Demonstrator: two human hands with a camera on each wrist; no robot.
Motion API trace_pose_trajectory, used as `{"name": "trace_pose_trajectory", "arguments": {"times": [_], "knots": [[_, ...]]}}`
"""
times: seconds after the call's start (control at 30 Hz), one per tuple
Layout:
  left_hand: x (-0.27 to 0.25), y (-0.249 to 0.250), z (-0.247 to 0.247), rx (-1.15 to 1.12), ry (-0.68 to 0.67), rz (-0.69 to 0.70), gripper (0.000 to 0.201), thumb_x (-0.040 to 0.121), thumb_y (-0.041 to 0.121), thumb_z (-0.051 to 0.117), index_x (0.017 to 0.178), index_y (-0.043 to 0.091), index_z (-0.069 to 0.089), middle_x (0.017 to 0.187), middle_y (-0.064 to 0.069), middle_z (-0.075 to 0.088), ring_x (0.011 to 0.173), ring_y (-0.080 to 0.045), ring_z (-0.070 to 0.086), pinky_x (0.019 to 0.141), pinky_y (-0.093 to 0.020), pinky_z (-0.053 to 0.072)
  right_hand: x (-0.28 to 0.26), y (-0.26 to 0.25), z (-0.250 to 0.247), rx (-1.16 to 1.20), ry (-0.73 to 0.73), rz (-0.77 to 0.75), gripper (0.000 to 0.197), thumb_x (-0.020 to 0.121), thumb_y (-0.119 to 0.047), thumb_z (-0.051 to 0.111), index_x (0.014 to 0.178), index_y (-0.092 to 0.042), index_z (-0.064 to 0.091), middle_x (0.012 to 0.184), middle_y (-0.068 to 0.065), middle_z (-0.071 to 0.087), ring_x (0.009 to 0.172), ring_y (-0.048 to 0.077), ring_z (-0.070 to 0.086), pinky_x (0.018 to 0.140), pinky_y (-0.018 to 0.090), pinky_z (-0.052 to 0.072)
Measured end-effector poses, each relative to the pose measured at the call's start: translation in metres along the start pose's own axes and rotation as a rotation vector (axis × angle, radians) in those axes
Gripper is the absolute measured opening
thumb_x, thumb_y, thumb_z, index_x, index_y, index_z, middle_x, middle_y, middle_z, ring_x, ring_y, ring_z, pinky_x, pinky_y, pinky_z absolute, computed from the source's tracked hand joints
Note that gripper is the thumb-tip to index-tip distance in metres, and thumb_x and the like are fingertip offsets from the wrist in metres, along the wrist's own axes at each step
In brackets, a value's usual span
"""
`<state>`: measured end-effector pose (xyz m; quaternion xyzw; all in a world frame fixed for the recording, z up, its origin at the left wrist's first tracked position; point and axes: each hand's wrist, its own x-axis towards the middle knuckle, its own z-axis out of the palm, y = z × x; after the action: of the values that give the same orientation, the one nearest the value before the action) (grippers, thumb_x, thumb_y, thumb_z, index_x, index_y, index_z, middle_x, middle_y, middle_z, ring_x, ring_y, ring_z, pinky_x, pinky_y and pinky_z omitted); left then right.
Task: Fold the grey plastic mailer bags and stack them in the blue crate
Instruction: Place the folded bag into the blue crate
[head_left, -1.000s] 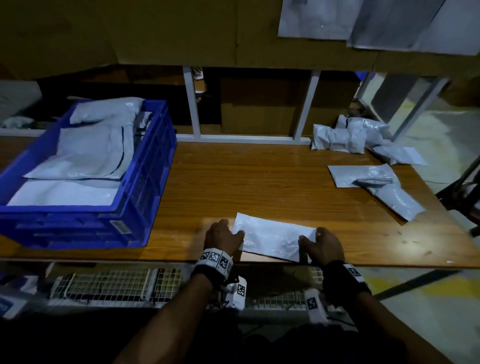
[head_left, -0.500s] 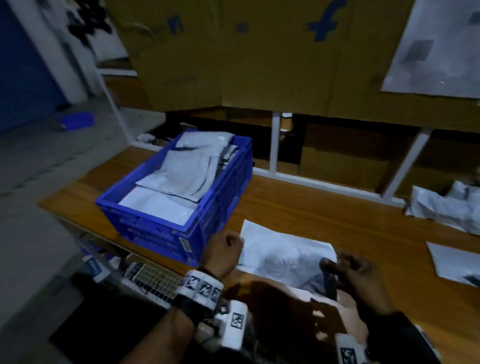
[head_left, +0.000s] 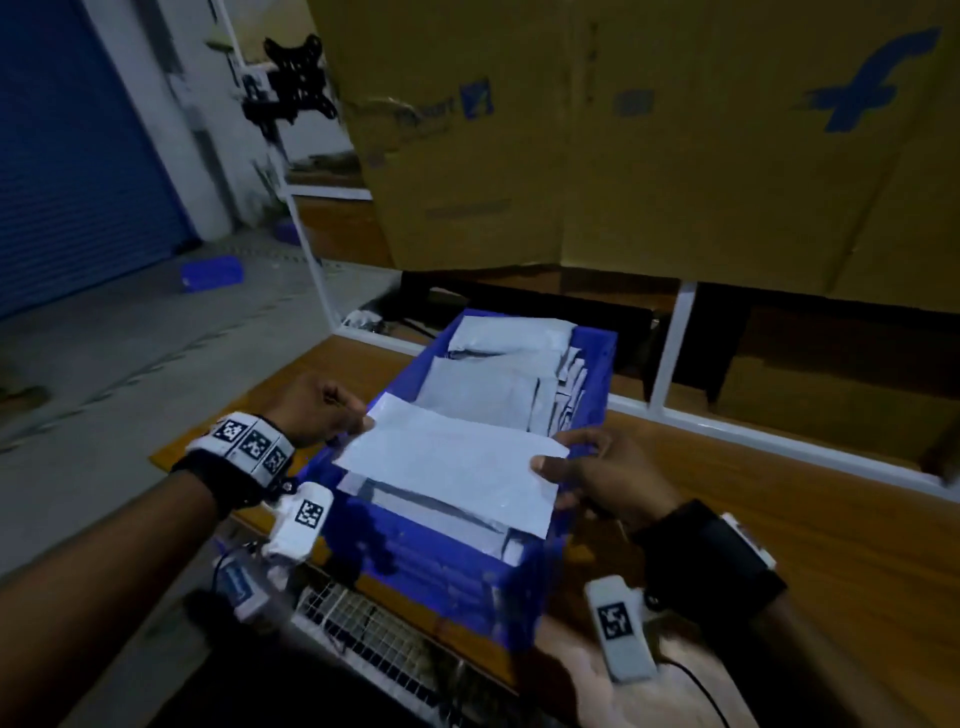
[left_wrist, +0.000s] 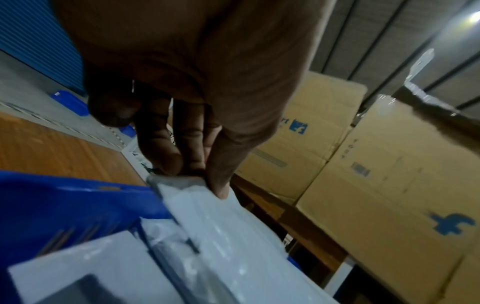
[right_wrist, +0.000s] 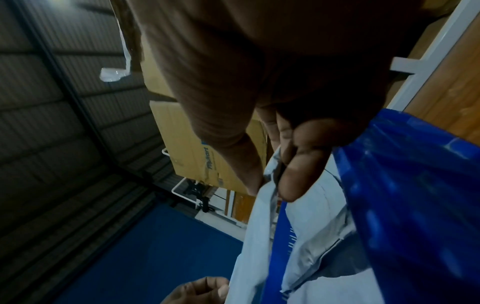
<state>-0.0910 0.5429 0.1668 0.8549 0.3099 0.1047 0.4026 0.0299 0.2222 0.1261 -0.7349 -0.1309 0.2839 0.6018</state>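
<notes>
A folded grey mailer bag (head_left: 457, 462) hangs flat over the near half of the blue crate (head_left: 597, 353). My left hand (head_left: 317, 410) pinches its left end, thumb on top and fingers beneath (left_wrist: 197, 156). My right hand (head_left: 587, 467) pinches the right end between thumb and fingers (right_wrist: 296, 181). In the left wrist view the mailer bag (left_wrist: 233, 232) runs out over the crate rim (left_wrist: 78, 197). Several folded bags (head_left: 493, 379) lie stacked inside the crate, and the right wrist view shows the crate wall (right_wrist: 405, 195) beside the held bag (right_wrist: 259, 226).
The crate stands on a wooden table (head_left: 779, 519) near its left end. Large cardboard boxes (head_left: 623, 130) and a white metal frame (head_left: 670, 353) rise behind it. A blue shutter (head_left: 67, 171) and a small blue tray (head_left: 210, 273) on the floor lie to the left.
Both hands lifted the folded bag off the table's front edge and carried it left over the crate. The head view swung left with it.
</notes>
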Motion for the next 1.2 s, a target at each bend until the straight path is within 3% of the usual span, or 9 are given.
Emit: {"name": "trace_pose_trajectory", "arguments": {"times": [0.07, 0.13, 0.2, 0.33, 0.47, 0.67, 0.8, 0.93, 1.2], "knots": [[0.019, -0.015, -0.007, 0.030, -0.059, -0.031, 0.018, 0.079, -0.003, 0.083, 0.071, -0.001, 0.066, 0.045, 0.001, 0.061, 0.039, -0.010, 0.054, 0.036, -0.017, 0.040, 0.016, -0.005, 0.020, -0.080, 0.013, 0.046, 0.037, 0.080, -0.015, 0.088, 0.109, -0.005, 0.066, 0.083, 0.019, 0.077, 0.066, 0.035, 0.075, 0.055, 0.047, 0.058], [0.039, -0.028, -0.012, 0.074, -0.126, -0.043, 0.017, 0.080, -0.001, 0.082, 0.071, -0.004, 0.067, 0.046, -0.005, 0.061, 0.038, -0.011, 0.054, 0.036, -0.018, 0.039, 0.028, -0.009, 0.034, -0.165, 0.023, 0.084, 0.037, 0.077, -0.013, 0.090, 0.105, -0.001, 0.069, 0.089, 0.024, 0.076, 0.065, 0.030, 0.074, 0.051, 0.038, 0.058], [0.058, -0.041, -0.013, 0.143, -0.207, -0.027, 0.022, 0.079, 0.007, 0.086, 0.067, -0.003, 0.071, 0.055, -0.013, 0.067, 0.050, -0.019, 0.061, 0.043, -0.026, 0.047, 0.040, -0.008, 0.042, -0.288, 0.030, 0.089, 0.037, 0.072, -0.019, 0.094, 0.098, -0.004, 0.073, 0.087, 0.018, 0.077, 0.065, 0.020, 0.071, 0.053, 0.030, 0.057], [0.086, -0.046, -0.027, 0.233, -0.101, 0.039, 0.024, 0.074, 0.021, 0.092, 0.074, 0.008, 0.072, 0.069, -0.010, 0.072, 0.058, -0.023, 0.062, 0.056, -0.030, 0.052, 0.057, -0.009, 0.055, -0.459, 0.002, 0.146, 0.035, 0.064, -0.025, 0.098, 0.088, -0.007, 0.079, 0.080, 0.010, 0.078, 0.079, 0.027, 0.076, 0.075, 0.049, 0.064], [0.102, -0.040, -0.037, 0.178, -0.130, 0.102, 0.025, 0.079, 0.027, 0.088, 0.081, 0.008, 0.073, 0.074, -0.005, 0.073, 0.050, -0.015, 0.056, 0.051, -0.024, 0.047, 0.061, -0.021, 0.068, -0.546, -0.072, 0.240, 0.030, 0.078, -0.026, 0.091, 0.074, -0.004, 0.070, 0.060, 0.004, 0.071, 0.050, 0.017, 0.060, 0.044, 0.024, 0.044], [0.116, -0.051, -0.030, 0.124, -0.206, 0.141, 0.025, 0.081, 0.033, 0.085, 0.073, 0.013, 0.074, 0.065, -0.003, 0.073, 0.048, -0.010, 0.058, 0.051, -0.031, 0.050, 0.077, -0.020, 0.072, -0.508, -0.163, 0.377, 0.016, 0.094, 0.004, 0.065, 0.107, -0.005, 0.062, 0.077, 0.010, 0.078, 0.056, 0.021, 0.063, 0.053, 0.031, 0.044], [0.120, -0.055, -0.030, 0.132, -0.254, 0.142, 0.030, 0.079, 0.042, 0.085, 0.072, 0.015, 0.075, 0.065, -0.003, 0.074, 0.066, -0.033, 0.071, 0.062, -0.051, 0.060, 0.084, -0.014, 0.084, -0.668, -0.128, 0.408, 0.051, 0.080, -0.015, 0.088, 0.118, -0.004, 0.057, 0.082, 0.015, 0.078, 0.074, 0.029, 0.077, 0.064, 0.037, 0.062], [0.121, -0.053, -0.029, 0.137, -0.276, 0.167, 0.031, 0.080, 0.045, 0.084, 0.073, 0.016, 0.075, 0.067, -0.003, 0.074, 0.078, -0.038, 0.073, 0.067, -0.053, 0.061, 0.083, -0.017, 0.092, -0.705, -0.110, 0.425, 0.071, 0.070, -0.027, 0.095, 0.126, -0.012, 0.055, 0.086, 0.008, 0.079, 0.060, 0.023, 0.072, 0.049, 0.029, 0.051], [0.124, -0.042, -0.021, 0.157, -0.279, 0.226, 0.031, 0.080, 0.044, 0.084, 0.072, 0.016, 0.075, 0.068, -0.001, 0.074, 0.070, -0.028, 0.071, 0.066, -0.043, 0.062, 0.076, -0.033, 0.092, -1.015, -0.047, 0.274, 0.018, 0.085, -0.028, 0.081, 0.078, -0.012, 0.077, 0.067, -0.002, 0.076, 0.066, 0.014, 0.075, 0.069, 0.031, 0.063]]}}
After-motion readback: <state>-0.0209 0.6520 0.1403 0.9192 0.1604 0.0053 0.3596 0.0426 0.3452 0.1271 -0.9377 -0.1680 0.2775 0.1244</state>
